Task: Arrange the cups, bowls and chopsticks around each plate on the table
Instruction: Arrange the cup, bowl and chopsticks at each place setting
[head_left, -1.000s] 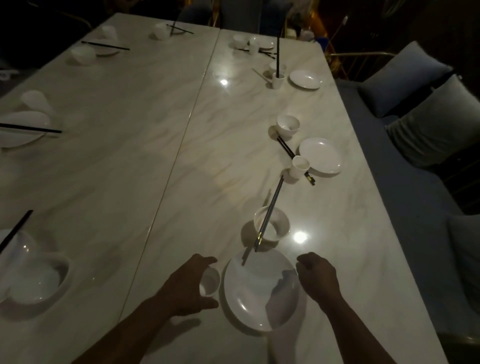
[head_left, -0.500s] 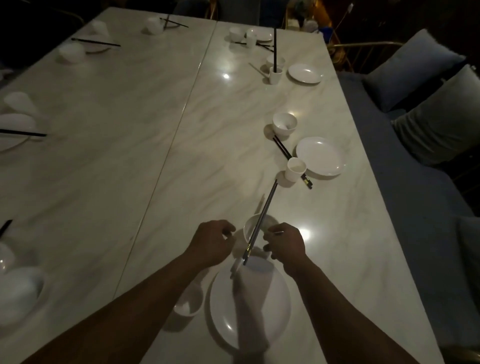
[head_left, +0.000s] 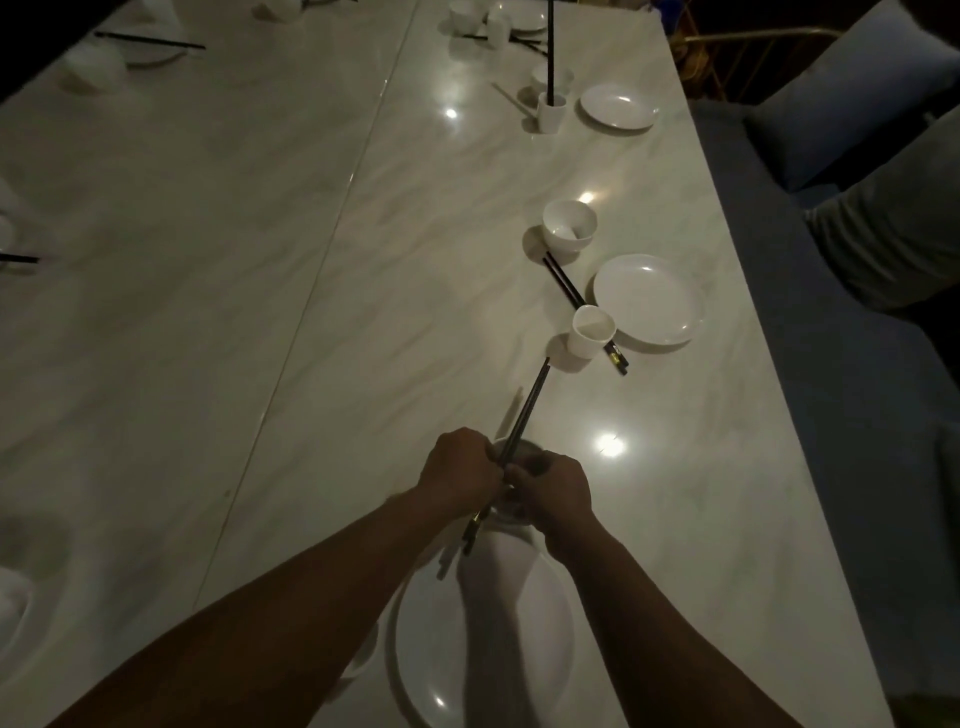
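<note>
Currently both hands meet over the bowl (head_left: 522, 457) just beyond the near plate (head_left: 483, 634). Left hand (head_left: 460, 470) and right hand (head_left: 553, 491) are each curled around the middle of the chopsticks (head_left: 511, 447); fingertips pinch the pair from opposite sides. Hands nearly touch. Whether the sticks rest on the bowl rim or are lifted clear: cannot tell, the hands hide the contact.

Long axis of the chopsticks runs diagonally: butt end near, low-left, over the far edge of the near plate; tips far, up-right, pointing toward the cup (head_left: 592, 331) of the next setting. Tips stop short of that cup, apart from it. Grip sits nearer the butt end, so most of the length projects beyond the hands.

Judgement: the step in hand is taking the pair off the bowl to lay it beside the near plate. Neither hand is clearly nearer; both are on it. The move probably calls for turning the axis to run alongside the plate. Bowl mostly hidden.
</note>
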